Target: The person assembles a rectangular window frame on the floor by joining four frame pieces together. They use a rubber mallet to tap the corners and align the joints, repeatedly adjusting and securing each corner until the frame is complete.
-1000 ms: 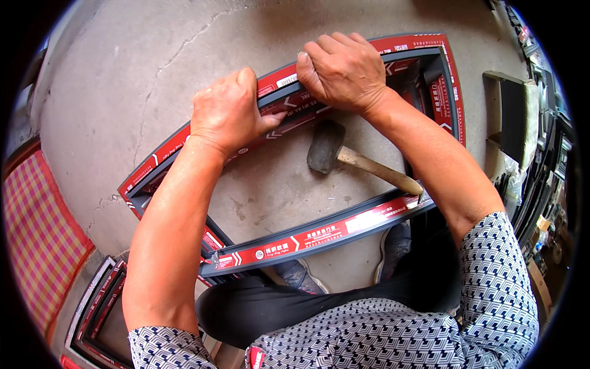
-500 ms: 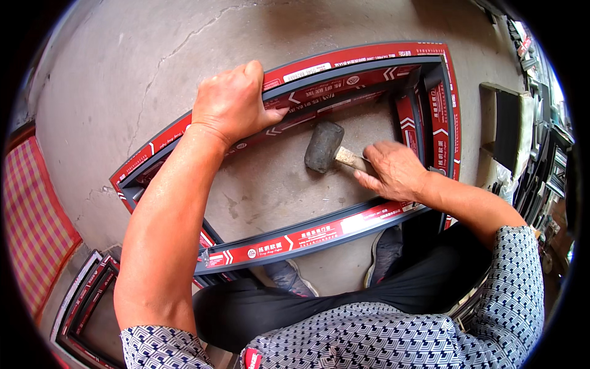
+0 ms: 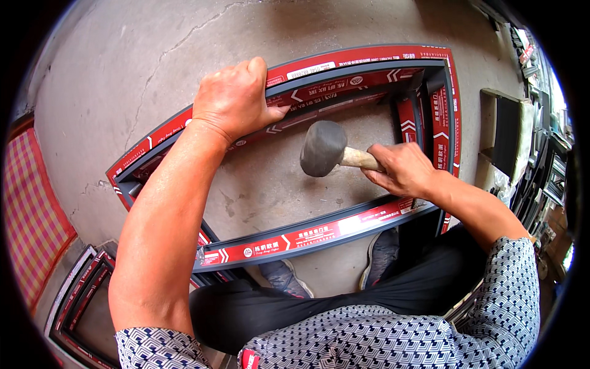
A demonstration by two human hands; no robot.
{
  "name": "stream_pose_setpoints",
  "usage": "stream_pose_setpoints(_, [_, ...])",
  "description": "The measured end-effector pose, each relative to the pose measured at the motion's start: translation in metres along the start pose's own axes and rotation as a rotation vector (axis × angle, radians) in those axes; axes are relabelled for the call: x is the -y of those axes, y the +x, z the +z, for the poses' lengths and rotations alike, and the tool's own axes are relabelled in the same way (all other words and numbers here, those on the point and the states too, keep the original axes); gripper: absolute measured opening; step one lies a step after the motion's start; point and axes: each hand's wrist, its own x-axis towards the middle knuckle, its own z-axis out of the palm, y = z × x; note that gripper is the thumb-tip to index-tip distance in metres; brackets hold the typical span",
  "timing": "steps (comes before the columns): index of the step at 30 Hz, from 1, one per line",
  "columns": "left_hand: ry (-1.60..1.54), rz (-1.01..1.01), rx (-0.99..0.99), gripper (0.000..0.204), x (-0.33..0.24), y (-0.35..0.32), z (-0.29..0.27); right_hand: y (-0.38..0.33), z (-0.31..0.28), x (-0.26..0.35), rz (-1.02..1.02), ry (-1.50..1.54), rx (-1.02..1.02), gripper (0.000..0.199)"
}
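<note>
- Since a moment ago my right hand (image 3: 402, 169) has closed round the mallet (image 3: 324, 148) handle and lifted the head up off the floor; a second back that hand was on the far rail of the frame.
- My right grip is now a full fist on the wooden handle, close behind the grey rubber head, which points left and sits inside the frame opening.
- My left hand (image 3: 233, 98) has stayed on the far rail of the window frame (image 3: 344, 67), fingers curled over its top edge and thumb pressed on the inner face; that grip is closed on the rail.
- The frame is dark metal wrapped in red protective tape with white arrows and lies flat on the concrete floor (image 3: 123, 74), its right corner far right of my hands.
- The near rail (image 3: 307, 237) runs across just in front of my shoes (image 3: 381, 258).
- A second taped frame (image 3: 80, 301) lies near left, beside a red checked mat (image 3: 31, 215).
- Dark panels (image 3: 507, 132) lean at the right edge.
</note>
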Motion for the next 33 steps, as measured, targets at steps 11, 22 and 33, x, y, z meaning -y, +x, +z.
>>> stream_pose_setpoints(11, [-0.001,0.018,-0.041,0.062,0.0,0.0,0.001,0.019,-0.029,-0.006,-0.227,-0.269,-0.35,0.031])
stream_pose_setpoints(22, [0.006,0.022,-0.038,0.066,0.001,0.0,0.001,0.035,-0.033,-0.006,-0.29,-0.228,-0.423,0.031])
stream_pose_setpoints(33, [-0.012,0.015,-0.023,0.058,0.0,0.001,-0.001,0.044,-0.023,-0.009,-0.274,-0.26,-0.442,0.032])
